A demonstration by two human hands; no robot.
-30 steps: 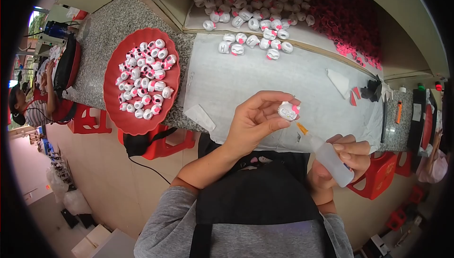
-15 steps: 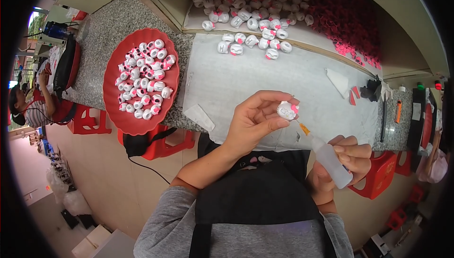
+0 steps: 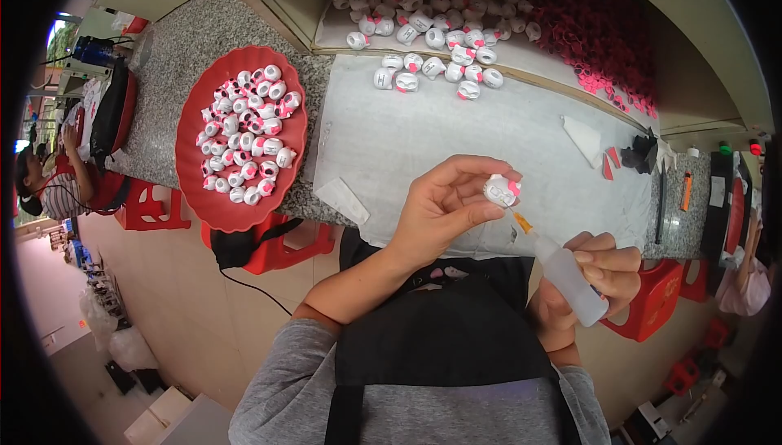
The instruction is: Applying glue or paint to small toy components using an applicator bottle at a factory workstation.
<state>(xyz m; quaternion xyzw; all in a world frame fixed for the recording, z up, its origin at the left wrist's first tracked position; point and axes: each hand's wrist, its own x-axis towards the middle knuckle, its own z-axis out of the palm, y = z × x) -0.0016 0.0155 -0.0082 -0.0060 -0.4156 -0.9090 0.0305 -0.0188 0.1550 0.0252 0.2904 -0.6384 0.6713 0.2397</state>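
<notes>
Between the thumb and fingers of my left hand (image 3: 446,207) is a small white cat-shaped toy head (image 3: 499,191) with a pink bow. My right hand (image 3: 599,278) wraps round a translucent squeeze bottle (image 3: 570,280), tilted up to the left. Its orange needle tip (image 3: 520,221) points at the underside of the toy head; whether they touch I cannot tell. Both hands are above the near edge of a white sheet (image 3: 407,152) on the bench. To the left, a red scalloped tray (image 3: 193,192) holds many similar white-and-pink heads.
More white heads (image 3: 432,29) pile up at the back, some on the sheet, beside a heap of pink pieces (image 3: 599,46). An orange cutter (image 3: 687,192) lies at the right. Red stools (image 3: 648,306) stand below the bench. Another person (image 3: 61,184) sits at far left.
The toy head has shifted slightly right and turned a little in my left fingers. My right hand and the bottle have hardly moved.
</notes>
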